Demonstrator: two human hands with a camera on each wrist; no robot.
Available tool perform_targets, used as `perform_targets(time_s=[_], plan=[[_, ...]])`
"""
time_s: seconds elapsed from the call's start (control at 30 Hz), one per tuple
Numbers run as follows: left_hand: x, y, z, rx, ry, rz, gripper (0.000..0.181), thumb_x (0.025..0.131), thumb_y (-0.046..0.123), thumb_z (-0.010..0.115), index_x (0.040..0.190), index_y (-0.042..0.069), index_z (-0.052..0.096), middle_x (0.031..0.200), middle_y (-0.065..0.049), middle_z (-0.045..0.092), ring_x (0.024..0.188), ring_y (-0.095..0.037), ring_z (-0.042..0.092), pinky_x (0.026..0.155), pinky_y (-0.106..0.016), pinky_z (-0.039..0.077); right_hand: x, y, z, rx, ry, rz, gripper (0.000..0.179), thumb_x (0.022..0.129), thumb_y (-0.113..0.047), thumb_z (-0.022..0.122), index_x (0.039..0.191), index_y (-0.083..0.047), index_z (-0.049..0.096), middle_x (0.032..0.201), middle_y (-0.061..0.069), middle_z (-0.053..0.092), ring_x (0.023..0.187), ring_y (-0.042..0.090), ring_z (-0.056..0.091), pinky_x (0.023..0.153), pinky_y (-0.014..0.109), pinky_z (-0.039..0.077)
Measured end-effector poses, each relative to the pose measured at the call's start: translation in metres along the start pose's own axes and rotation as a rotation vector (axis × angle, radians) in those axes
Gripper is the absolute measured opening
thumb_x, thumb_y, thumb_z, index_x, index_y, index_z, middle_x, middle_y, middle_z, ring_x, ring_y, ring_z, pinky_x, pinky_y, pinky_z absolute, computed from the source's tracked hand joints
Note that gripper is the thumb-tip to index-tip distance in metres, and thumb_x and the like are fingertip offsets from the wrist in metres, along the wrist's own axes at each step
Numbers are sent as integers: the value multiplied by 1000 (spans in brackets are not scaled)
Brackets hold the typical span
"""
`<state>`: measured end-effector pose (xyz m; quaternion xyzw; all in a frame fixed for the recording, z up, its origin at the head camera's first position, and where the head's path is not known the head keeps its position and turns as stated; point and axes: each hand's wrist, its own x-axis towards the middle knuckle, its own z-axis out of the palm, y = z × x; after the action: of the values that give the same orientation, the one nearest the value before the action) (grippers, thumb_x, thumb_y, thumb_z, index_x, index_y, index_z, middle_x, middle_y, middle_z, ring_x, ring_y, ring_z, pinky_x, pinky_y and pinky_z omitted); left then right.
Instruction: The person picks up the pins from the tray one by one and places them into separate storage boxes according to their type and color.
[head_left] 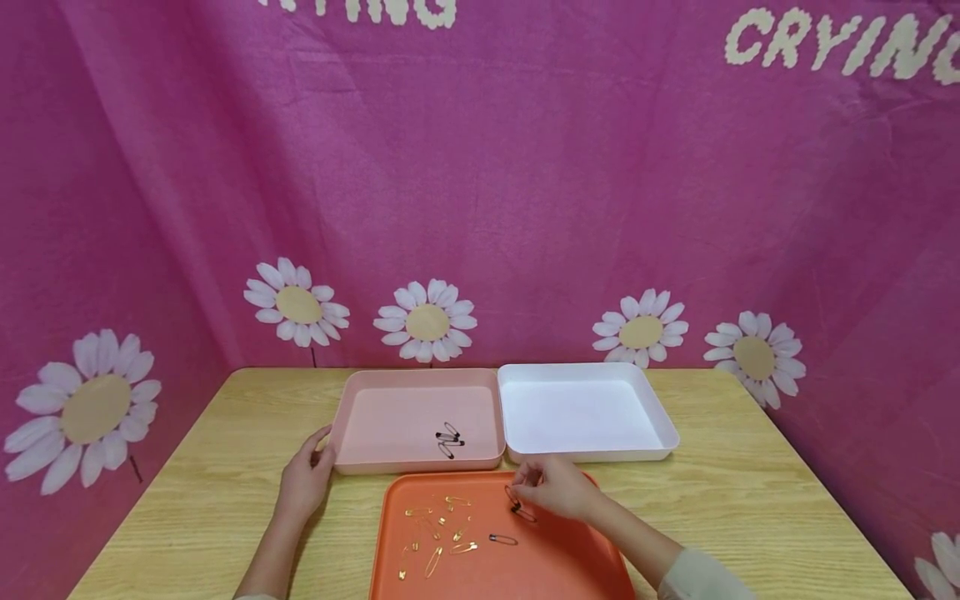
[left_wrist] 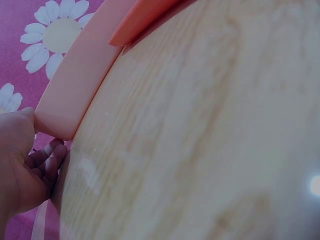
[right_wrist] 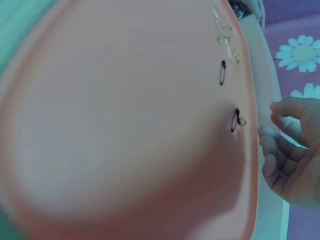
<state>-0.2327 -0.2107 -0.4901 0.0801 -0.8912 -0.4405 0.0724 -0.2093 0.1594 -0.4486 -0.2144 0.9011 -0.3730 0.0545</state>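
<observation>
Right hand [head_left: 555,489], fingers loosely bent and seemingly holding nothing, was beside two black pins [head_left: 516,507] at lower centre, long axes slanting down rightward; relaxed left hand [head_left: 303,483] touched pink tray [head_left: 397,421].

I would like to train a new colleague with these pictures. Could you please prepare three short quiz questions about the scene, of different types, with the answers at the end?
1. True or false: the left hand touches the pink tray.
2. Fill in: the gold pins lie in the ___ tray.
3. Which tray shows no pins?

Key:
1. True.
2. Orange tray.
3. White tray.
</observation>
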Motion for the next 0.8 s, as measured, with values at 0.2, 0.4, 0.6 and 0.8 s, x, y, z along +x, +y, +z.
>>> perform_targets(time_s=[0.2, 0.4, 0.6, 0.8], plan=[[0, 0, 0, 5, 2, 2, 43, 98, 23, 39, 138, 7, 42, 114, -26, 58, 105, -35, 54, 92, -49, 40, -14, 7, -1, -67, -32, -29, 7, 80, -15, 70, 76, -14, 64, 63, -8, 56, 56, -2, 44, 53, 18, 39], [-1, 0, 0, 5, 5, 8, 44, 98, 24, 39, 138, 7, 42, 114, -26, 59, 105, -36, 54, 92, -49, 40, -24, 12, 0, -136, -56, -21, 9, 79, -17, 71, 76, -16, 63, 59, -11, 54, 54, -2, 43, 52, 19, 37], [-1, 1, 0, 7, 12, 8, 43, 99, 24, 39, 138, 7, 42, 112, -25, 60, 103, -34, 55, 91, -48, 41, -28, 15, 5, -228, -51, -71, 8, 79, -19, 71, 78, -15, 64, 62, -13, 53, 57, -3, 41, 54, 18, 37], [-3, 3, -2, 10, 5, 21, 44, 99, 25, 38, 138, 5, 41, 110, -26, 60, 101, -35, 55, 90, -49, 41, -28, 12, 8, -335, -37, -102, 4, 80, -16, 69, 77, -15, 66, 63, -13, 56, 58, -2, 43, 56, 19, 38]])
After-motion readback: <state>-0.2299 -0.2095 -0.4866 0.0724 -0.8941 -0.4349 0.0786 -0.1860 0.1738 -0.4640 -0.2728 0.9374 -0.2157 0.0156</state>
